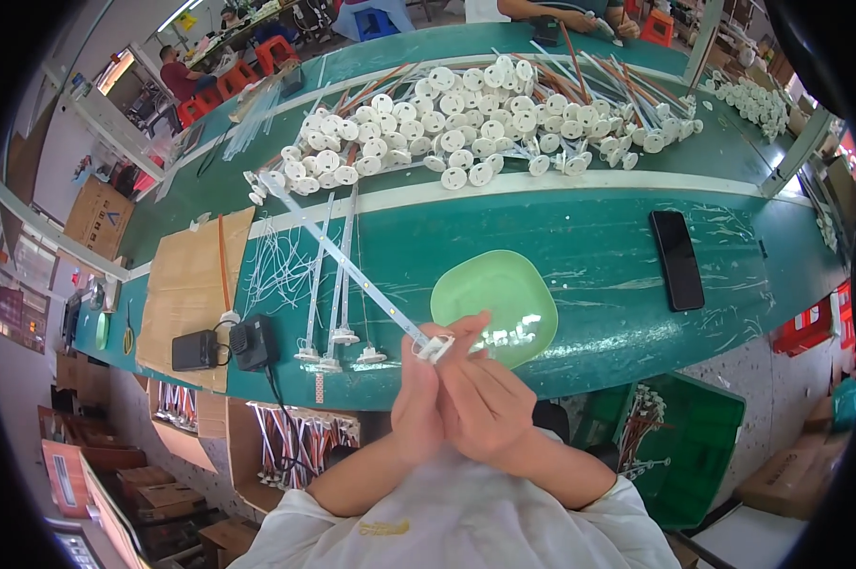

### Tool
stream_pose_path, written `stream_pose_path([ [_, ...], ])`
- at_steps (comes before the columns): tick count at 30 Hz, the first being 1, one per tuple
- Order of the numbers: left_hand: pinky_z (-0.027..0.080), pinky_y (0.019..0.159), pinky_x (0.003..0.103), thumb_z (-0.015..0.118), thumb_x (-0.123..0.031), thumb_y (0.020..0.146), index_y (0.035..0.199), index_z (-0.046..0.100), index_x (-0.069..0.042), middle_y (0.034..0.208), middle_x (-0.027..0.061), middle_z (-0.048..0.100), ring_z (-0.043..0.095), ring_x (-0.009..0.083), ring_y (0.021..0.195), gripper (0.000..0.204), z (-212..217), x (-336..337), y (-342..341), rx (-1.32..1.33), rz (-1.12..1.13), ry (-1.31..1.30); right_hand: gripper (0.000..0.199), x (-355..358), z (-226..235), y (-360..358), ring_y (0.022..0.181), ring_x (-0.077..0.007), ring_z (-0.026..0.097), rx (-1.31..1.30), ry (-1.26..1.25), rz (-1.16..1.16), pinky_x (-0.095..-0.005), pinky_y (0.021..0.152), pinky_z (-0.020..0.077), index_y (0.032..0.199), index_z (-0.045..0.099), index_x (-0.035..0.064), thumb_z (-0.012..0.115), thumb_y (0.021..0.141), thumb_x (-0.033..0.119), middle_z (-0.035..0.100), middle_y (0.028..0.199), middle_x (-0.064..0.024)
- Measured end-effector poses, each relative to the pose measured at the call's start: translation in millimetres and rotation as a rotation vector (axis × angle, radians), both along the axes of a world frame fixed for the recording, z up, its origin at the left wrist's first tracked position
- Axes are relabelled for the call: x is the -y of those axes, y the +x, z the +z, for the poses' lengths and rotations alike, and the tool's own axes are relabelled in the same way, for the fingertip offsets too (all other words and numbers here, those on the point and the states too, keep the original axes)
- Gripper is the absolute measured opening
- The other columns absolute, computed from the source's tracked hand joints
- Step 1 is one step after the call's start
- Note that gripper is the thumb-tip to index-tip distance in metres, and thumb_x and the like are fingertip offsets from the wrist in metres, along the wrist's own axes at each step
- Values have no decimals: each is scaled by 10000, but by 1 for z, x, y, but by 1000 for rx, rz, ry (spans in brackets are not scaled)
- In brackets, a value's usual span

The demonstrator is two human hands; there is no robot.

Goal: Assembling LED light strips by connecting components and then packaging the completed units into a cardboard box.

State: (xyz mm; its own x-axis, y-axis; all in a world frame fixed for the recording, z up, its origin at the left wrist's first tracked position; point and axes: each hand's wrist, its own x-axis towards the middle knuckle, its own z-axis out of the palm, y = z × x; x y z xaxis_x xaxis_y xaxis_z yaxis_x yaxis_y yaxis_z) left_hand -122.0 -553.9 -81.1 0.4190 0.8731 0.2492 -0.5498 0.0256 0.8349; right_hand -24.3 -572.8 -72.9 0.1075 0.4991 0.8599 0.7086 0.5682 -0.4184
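Both hands are meeting just below the centre of the head view, over the near edge of the green table [580,256]. Left hand [418,398] is closing its fingers around the near end of a long thin LED strip [347,251], pinching the white round end cap [436,349] there. Right hand [485,394] is pressing against the left one, its fingertips gripping the same end cap from the other side. From the hands the strip is running diagonally up and to the left across the table, toward the big heap of like strips with white round caps [475,119] lying across the upper middle of the frame. A light green plate [504,289] is sitting just behind the hands, touching neither. Three more strips [333,284] are lying side by side left of the hands, their caps near the table edge. A black phone [677,259] is lying at centre right, well apart. Two black power adapters [224,346] are resting at the left, beside a sheet of cardboard [186,284].
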Motion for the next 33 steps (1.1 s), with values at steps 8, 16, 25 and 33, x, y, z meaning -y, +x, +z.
stream_pose_path([
  [8,408,1023,431,330,-349,1056,1272,395,-53,1326,290,495,532,309,1193,372,3,1,-24,-99,-22,-74,183,0,10,6,644,-227,650,97,-220,199,-304,549,518,925,659,-35,692,745,-34,652,787,-100],
  [16,455,547,402,628,-228,902,885,592,13,681,155,574,596,309,603,244,23,-27,-68,-1011,415,431,131,-24,52,51,649,-231,679,124,-324,299,-295,575,541,846,696,41,775,742,50,688,754,-73],
  [25,471,508,407,757,-349,743,699,600,-52,628,112,568,593,301,578,338,-4,-28,-84,-1560,619,802,304,-263,56,107,992,-302,607,425,-58,-112,-398,824,514,1028,675,75,744,733,85,675,1013,-111],
  [33,460,481,362,813,-343,698,833,654,-53,633,81,579,587,257,559,357,3,-11,-76,-1491,707,802,410,-347,74,104,995,-314,633,599,-497,-176,-426,903,498,1125,681,91,764,745,222,697,1027,-102],
])
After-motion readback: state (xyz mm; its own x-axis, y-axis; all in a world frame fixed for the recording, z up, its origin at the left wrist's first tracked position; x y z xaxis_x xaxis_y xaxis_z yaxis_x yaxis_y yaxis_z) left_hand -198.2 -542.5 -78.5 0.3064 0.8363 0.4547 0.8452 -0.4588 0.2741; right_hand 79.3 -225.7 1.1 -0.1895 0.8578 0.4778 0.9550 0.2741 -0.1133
